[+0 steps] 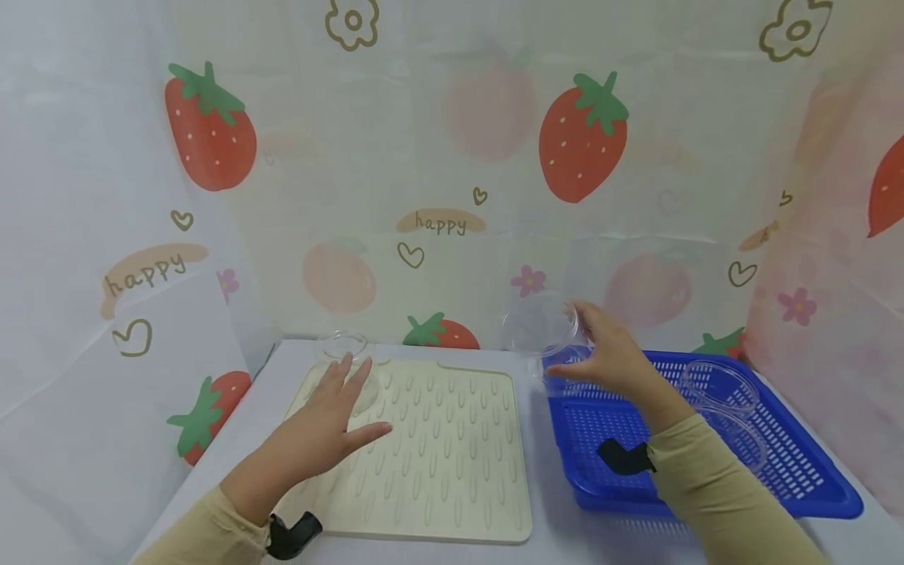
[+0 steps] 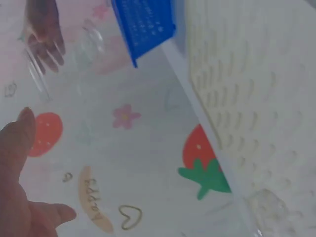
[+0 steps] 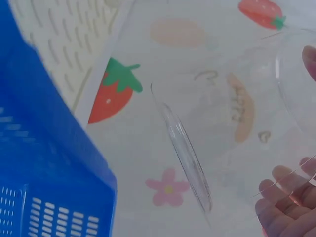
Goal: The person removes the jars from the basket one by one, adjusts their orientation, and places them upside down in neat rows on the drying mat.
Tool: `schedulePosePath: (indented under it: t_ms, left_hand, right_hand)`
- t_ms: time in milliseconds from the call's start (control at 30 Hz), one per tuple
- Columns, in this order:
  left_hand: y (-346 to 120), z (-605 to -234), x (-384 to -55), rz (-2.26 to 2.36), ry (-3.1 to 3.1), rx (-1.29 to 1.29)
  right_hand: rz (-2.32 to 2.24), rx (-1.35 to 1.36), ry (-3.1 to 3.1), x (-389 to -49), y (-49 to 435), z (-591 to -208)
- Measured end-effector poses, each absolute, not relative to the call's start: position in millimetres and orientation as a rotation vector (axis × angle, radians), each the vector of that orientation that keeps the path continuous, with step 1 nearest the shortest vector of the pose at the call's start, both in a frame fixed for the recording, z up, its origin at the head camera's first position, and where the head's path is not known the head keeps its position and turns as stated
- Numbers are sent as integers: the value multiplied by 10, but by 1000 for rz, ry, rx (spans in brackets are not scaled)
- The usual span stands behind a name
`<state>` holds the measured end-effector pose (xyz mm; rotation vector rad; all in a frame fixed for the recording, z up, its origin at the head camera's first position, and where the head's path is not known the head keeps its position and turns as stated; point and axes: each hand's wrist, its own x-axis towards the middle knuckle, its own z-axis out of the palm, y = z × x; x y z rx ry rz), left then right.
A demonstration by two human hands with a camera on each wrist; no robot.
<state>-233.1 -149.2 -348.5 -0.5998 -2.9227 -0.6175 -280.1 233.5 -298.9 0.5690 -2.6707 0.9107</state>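
Note:
My right hand [image 1: 600,353] holds a clear footed cup [image 1: 537,326] by its side, in the air over the blue basket's back left corner. Its thumb and fingers also show through the clear wall in the right wrist view, where the cup's thin foot [image 3: 187,158] is seen edge-on. Another clear cup [image 1: 344,342] stands at the back left of the cream draining mat [image 1: 452,471]. My left hand [image 1: 318,428] hovers just in front of that cup with its fingers spread and straight, holding nothing.
On the right sits a blue perforated basket [image 1: 586,490] with clear cups [image 1: 734,428] lying at its right side. The mat has raised oval ridges. A strawberry-print curtain [image 1: 452,141] stands behind the white table [image 1: 547,502] and along its sides.

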Motion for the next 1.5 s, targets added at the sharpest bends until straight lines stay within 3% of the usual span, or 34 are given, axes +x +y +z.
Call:
schedulePosePath:
  t_ms: [633, 1133, 1500]
  left_hand:
    - [-690, -3145, -2356, -912, -2558, -874]
    - [-556, -3230, -2357, -942, -2618, -822]
    - [-590, -3283, -2346, -892, -2628, -829]
  right_hand:
    - [806, 737, -2639, -2649, 1694, -3076]
    - [715, 950, -2663, -2553, 1471, -3186]
    - [596, 933, -2755, -2488, 1435, -3196]
